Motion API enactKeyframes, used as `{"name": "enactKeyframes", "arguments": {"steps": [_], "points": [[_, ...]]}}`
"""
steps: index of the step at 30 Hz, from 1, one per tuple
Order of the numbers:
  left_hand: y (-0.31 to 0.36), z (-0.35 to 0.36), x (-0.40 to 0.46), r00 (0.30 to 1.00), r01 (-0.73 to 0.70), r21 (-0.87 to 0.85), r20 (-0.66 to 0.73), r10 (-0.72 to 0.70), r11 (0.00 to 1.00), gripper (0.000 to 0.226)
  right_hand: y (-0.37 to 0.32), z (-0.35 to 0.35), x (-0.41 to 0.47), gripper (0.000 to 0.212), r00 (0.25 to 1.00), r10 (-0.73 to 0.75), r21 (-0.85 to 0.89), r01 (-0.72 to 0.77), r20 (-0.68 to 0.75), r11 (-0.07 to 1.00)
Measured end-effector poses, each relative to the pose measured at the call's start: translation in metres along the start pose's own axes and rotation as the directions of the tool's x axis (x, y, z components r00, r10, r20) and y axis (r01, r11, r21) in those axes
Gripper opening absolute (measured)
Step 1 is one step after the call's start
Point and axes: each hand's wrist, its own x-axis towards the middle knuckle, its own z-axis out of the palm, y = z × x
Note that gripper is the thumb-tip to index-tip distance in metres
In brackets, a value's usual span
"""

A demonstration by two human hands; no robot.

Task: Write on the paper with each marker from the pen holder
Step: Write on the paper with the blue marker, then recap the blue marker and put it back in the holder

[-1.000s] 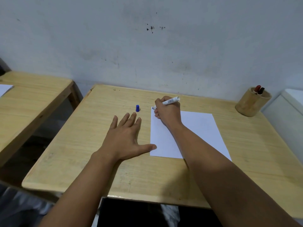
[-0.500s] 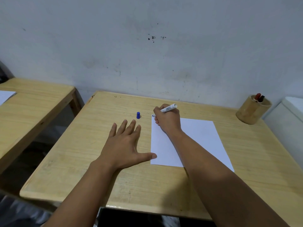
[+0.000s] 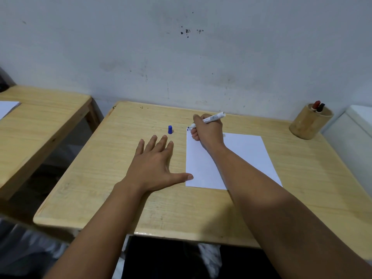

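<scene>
A white sheet of paper [image 3: 247, 156] lies on the wooden desk [image 3: 104, 170]. My right hand [image 3: 209, 131] grips a white-barrelled marker [image 3: 213, 118], its blue tip touching the paper's far left corner. The marker's blue cap [image 3: 170, 129] stands on the desk just left of the paper. My left hand [image 3: 155, 166] rests flat with fingers spread, the thumb touching the paper's left edge. At the far right corner stands a round wooden pen holder [image 3: 308, 123] with a red-capped marker [image 3: 316, 104] and a black-capped marker [image 3: 321, 107] in it.
A second wooden desk [image 3: 40, 121] stands to the left across a gap, with a white sheet [image 3: 7, 107] on it. A white box-like object [image 3: 354, 135] borders the desk on the right. A grey wall rises directly behind.
The marker tip has settled onto the paper's far left corner. My left hand stays flat in place. The view has shifted slightly as my head moved.
</scene>
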Motion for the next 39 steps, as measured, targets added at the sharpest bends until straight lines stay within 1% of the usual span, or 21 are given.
{"name": "enactKeyframes", "arguments": {"steps": [1,3,5,7,10,12,13,14,15,17,19,20,21,22,24,26,27,29,31,37,39], "points": [[0.003,-0.003,-0.001,1.000,0.013,-0.040,-0.005,-0.013,0.999,0.123,-0.004,0.000,0.001,0.030,1.000,0.015,0.025,-0.015,0.007,1.000],[0.010,-0.009,0.002,0.995,0.069,-0.173,-0.054,-0.079,0.982,0.106,-0.011,0.000,0.002,0.034,0.999,0.034,0.056,-0.036,0.041,0.998],[0.012,-0.011,0.013,0.967,0.131,-0.276,-0.174,-0.184,0.952,0.086,-0.019,-0.003,-0.001,0.039,0.997,0.036,0.072,-0.041,0.072,0.997],[0.007,-0.014,0.032,0.923,0.155,-0.362,-0.278,-0.265,0.919,0.067,-0.028,-0.007,-0.005,0.044,0.999,-0.007,0.046,0.005,0.046,0.999],[0.001,-0.022,0.063,0.920,0.176,-0.401,-0.258,-0.295,0.899,0.056,-0.043,-0.014,-0.009,0.041,0.992,-0.123,0.067,0.124,-0.032,0.990],[0.000,-0.025,0.077,0.925,0.208,-0.385,-0.220,-0.308,0.899,0.048,-0.049,-0.025,-0.013,0.032,0.988,-0.156,0.075,0.157,-0.018,0.985],[-0.001,-0.025,0.081,0.926,0.223,-0.376,-0.207,-0.316,0.899,0.042,-0.051,-0.031,-0.016,0.023,0.988,-0.154,0.059,0.152,0.021,0.987],[-0.002,-0.023,0.083,0.927,0.231,-0.364,-0.201,-0.318,0.902,0.036,-0.053,-0.039,-0.020,0.012,0.986,-0.143,0.057,0.138,0.082,0.989],[-0.002,-0.021,0.084,0.927,0.233,-0.349,-0.203,-0.316,0.908,0.030,-0.055,-0.046,-0.024,0.012,0.981,-0.126,0.076,0.116,0.147,0.990],[-0.003,-0.019,0.085,0.921,0.229,-0.347,-0.226,-0.318,0.909,0.021,-0.059,-0.059,-0.029,0.030,0.973,-0.072,0.171,0.034,0.218,0.985],[-0.001,-0.022,0.087,0.909,0.218,-0.434,-0.235,-0.344,0.874,0.015,-0.064,-0.069,-0.034,0.035,0.974,0.014,0.319,-0.087,0.225,0.944],[0.001,-0.025,0.089,0.906,0.204,-0.516,-0.223,-0.360,0.832,0.012,-0.065,-0.073,-0.036,0.033,0.972,0.040,0.382,-0.129,0.232,0.915],[0.004,-0.030,0.092,0.904,0.189,-0.603,-0.201,-0.377,0.775,0.011,-0.065,-0.076,-0.038,0.031,0.969,0.045,0.397,-0.142,0.245,0.907],[0.008,-0.036,0.095,0.904,0.172,-0.680,-0.179,-0.389,0.713,0.011,-0.064,-0.078,-0.039,0.027,0.967,0.026,0.349,-0.117,0.253,0.930],[0.018,-0.053,0.099,0.908,0.125,-0.805,-0.144,-0.394,0.580,0.009,-0.058,-0.079,-0.043,0.018,0.966,-0.037,0.142,0.000,0.257,0.990],[0.030,-0.068,0.100,0.917,0.067,-0.877,-0.134,-0.377,0.476,0.009,-0.049,-0.077,-0.046,0.015,0.960,-0.111,-0.060,0.130,0.256,0.990],[0.036,-0.073,0.100,0.921,0.046,-0.889,-0.139,-0.365,0.455,0.010,-0.045,-0.075,-0.047,0.017,0.954,-0.149,-0.126,0.187,0.259,0.974],[0.047,-0.081,0.099,0.928,0.022,-0.890,-0.151,-0.341,0.455,0.011,-0.040,-0.072,-0.049,0.017,0.943,-0.205,-0.195,0.260,0.262,0.946],[0.056,-0.085,0.098,0.933,0.015,-0.885,-0.155,-0.324,0.466,0.013,-0.039,-0.072,-0.050,0.015,0.942,-0.235,-0.206,0.285,0.238,0.936],[0.078,-0.088,0.096,0.951,0.012,-0.868,-0.144,-0.275,0.497,0.013,-0.046,-0.078,-0.053,0.014,0.945,-0.240,-0.198,0.285,0.221,0.938],[0.084,-0.087,0.097,0.955,0.006,-0.851,-0.151,-0.256,0.525,0.014,-0.047,-0.081,-0.053,0.015,0.947,-0.241,-0.185,0.282,0.214,0.941]]}}
